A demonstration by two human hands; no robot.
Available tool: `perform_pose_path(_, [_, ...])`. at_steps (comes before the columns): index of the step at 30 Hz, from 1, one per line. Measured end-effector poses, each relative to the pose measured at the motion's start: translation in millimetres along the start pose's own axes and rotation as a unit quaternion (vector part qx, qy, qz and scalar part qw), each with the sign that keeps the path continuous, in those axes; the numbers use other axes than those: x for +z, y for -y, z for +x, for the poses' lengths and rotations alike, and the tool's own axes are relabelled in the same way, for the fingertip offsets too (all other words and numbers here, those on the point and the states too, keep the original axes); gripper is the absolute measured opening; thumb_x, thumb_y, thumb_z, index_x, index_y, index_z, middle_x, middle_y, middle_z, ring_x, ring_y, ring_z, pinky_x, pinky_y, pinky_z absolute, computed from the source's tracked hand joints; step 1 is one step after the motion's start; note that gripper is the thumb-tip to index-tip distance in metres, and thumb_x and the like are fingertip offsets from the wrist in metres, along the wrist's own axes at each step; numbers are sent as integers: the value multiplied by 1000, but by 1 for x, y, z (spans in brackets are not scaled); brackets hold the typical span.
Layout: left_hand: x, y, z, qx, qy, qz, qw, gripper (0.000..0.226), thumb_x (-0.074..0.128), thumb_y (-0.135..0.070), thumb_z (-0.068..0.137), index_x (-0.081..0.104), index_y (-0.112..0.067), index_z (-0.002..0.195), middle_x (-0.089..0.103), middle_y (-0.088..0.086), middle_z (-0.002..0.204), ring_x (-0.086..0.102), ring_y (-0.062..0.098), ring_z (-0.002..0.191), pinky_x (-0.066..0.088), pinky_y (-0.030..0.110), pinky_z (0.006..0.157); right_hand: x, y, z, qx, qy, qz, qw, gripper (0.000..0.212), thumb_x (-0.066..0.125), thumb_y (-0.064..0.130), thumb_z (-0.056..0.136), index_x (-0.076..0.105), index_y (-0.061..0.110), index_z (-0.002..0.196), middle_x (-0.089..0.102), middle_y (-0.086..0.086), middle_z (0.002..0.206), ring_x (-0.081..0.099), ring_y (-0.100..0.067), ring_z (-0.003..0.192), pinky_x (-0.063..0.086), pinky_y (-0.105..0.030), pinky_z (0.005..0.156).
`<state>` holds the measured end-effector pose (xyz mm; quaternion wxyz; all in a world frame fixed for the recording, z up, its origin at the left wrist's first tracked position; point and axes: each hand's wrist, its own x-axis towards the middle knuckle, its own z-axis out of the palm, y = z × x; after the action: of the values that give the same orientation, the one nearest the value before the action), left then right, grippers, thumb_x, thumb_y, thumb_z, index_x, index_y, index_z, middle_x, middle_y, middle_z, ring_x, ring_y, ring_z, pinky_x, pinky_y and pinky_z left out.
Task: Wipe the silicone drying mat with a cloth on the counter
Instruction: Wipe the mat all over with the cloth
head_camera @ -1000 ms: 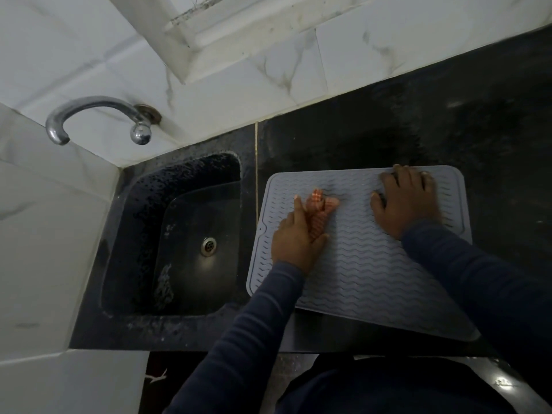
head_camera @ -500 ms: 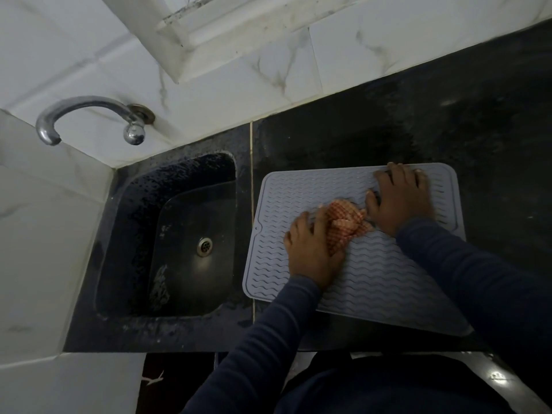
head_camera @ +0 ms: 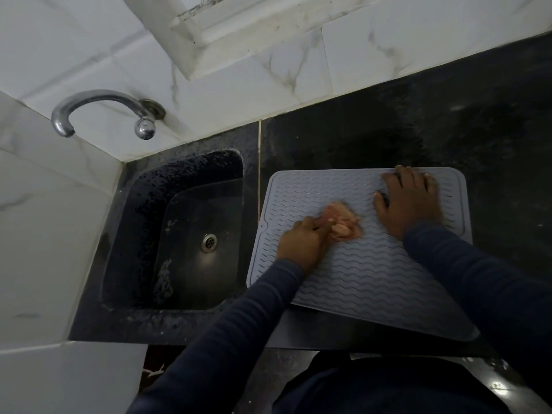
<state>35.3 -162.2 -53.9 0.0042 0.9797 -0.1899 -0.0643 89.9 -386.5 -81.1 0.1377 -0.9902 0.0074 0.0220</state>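
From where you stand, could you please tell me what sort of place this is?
Most likely a home kitchen: a dark sink with a wall tap set in a black stone counter, white tiled walls, and a grey drying mat where the left hand holds a cloth.

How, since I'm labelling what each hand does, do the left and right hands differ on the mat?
The left hand curls its fingers round the orange cloth; the right hand holds nothing. The left hand is bunched; the right hand lies flat, fingers spread, on the mat. The left hand sits nearer the sink; the right hand is by the mat's far edge. Both rest on the mat, in dark blue sleeves.
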Motion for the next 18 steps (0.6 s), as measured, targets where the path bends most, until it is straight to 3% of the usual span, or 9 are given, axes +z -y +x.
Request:
perform_pose_path(4, [-12,66,-15,-247,62,5,967,41,37,-46,97,41,-29,134,53,13,111,59,35,100,49,45,81,0,0,-1,0,0,6,1000,53,39,46,94,44,17,138,36,-14,150,30,-33,138,16,-52,116])
perform_pose_path(6, [-19,70,-13,-290,63,1,955,41,39,-46,96,46,-23,130,54,12,111,59,36,102,46,44,83,1,0,0,-1,-1,4,1000,53,39,46,95,45,16,138,37,-14,149,32,-34,137,16,-53,116])
perform_pose_path(10, [-26,9,11,-203,-20,-160,966,46,41,-53,95,42,-29,133,55,8,115,59,25,100,45,34,80,-2,2,-1,4,2,-5,1000,51,38,45,95,44,18,138,36,-13,150,31,-32,138,16,-52,116])
perform_pose_path(13, [-14,-55,24,-113,41,-161,980,50,42,-53,95,45,-24,135,53,11,125,57,28,104,48,37,86,0,1,-1,1,-9,-3,1000,49,39,42,96,44,18,138,36,-13,150,29,-31,140,16,-51,117])
perform_pose_path(16, [-13,-43,21,-130,56,-120,983,49,35,-56,96,47,-24,131,55,10,115,59,28,96,51,38,80,1,-1,0,-2,-9,1,1000,48,40,40,97,43,17,140,35,-13,151,28,-31,141,15,-50,117])
perform_pose_path(18, [-11,2,10,-202,47,-110,972,52,33,-63,93,51,-22,120,56,7,100,61,25,86,51,37,74,2,-1,0,-4,-12,3,1000,49,40,39,97,43,16,139,36,-13,150,30,-31,140,15,-51,117])
